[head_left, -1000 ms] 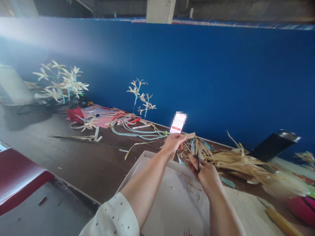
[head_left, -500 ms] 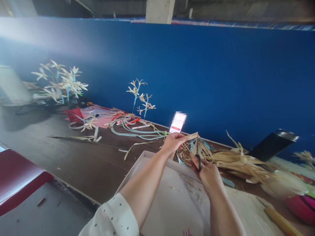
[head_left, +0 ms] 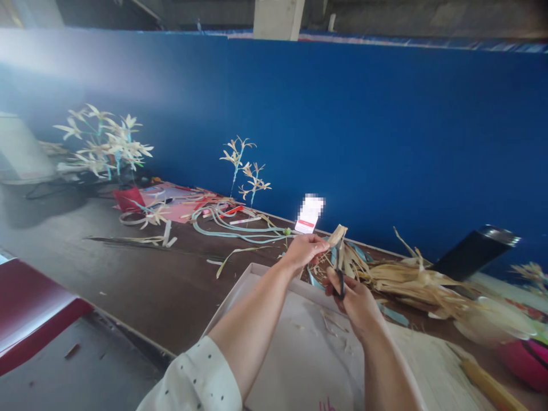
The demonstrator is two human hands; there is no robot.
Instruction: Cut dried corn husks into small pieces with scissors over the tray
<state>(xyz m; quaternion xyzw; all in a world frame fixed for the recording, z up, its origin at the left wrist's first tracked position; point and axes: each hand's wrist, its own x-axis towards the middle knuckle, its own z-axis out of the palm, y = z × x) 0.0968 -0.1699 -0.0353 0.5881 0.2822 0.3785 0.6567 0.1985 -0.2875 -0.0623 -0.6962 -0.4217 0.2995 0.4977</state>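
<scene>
My left hand [head_left: 303, 251] pinches a piece of dried corn husk [head_left: 337, 235] by its near end, its far end pointing up and to the right. My right hand [head_left: 354, 299] is closed around the black handles of a pair of scissors [head_left: 339, 282]. Their blades point up and meet the husk, though I cannot make out whether they are apart. Both hands are above the far edge of a shallow white box lid [head_left: 295, 331], which has husk scraps in it. A heap of dried husks [head_left: 398, 277] lies just right of the scissors.
A lit phone [head_left: 308, 216] leans near the blue wall. Pale blue tubing [head_left: 231, 233] is coiled to the left. Husk flowers [head_left: 113, 142] stand farther left. At right are a black bottle [head_left: 475, 251], a translucent bowl [head_left: 494, 322] and a wooden-handled tool [head_left: 492, 385].
My right hand and the scissors have moved slightly left and down. The husk has turned to point more steeply upward, and my left hand has shifted a little right.
</scene>
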